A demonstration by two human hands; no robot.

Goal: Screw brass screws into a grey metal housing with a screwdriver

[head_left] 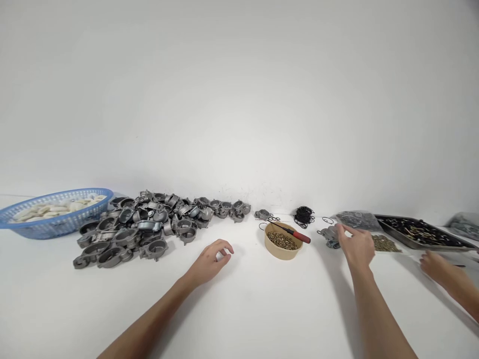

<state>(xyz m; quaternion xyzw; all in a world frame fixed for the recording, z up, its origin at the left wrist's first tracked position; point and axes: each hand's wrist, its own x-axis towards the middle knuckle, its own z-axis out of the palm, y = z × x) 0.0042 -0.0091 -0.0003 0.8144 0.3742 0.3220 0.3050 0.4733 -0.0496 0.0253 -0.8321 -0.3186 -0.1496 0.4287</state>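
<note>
My left hand (210, 260) rests on the white table (262, 309) with its fingers loosely curled and apart, and it holds nothing. It lies just in front of a heap of grey cast metal housings (149, 227). My right hand (357, 248) reaches forward, and its fingers close on the right side of a single grey metal housing (329, 236) standing on the table. Left of that housing is a tan bowl (282, 251) filled with small brass parts. A red-handled tool (295, 233) lies across the bowl's rim.
A blue basket (56, 224) of pale pieces sits far left. Black O-rings (304, 216) lie near the wall, with one more housing (263, 215) beside them. A metal tray (421, 233), a bag (357, 219) and loose brass parts (385, 244) are on the right. Another person's hand (436, 267) rests there.
</note>
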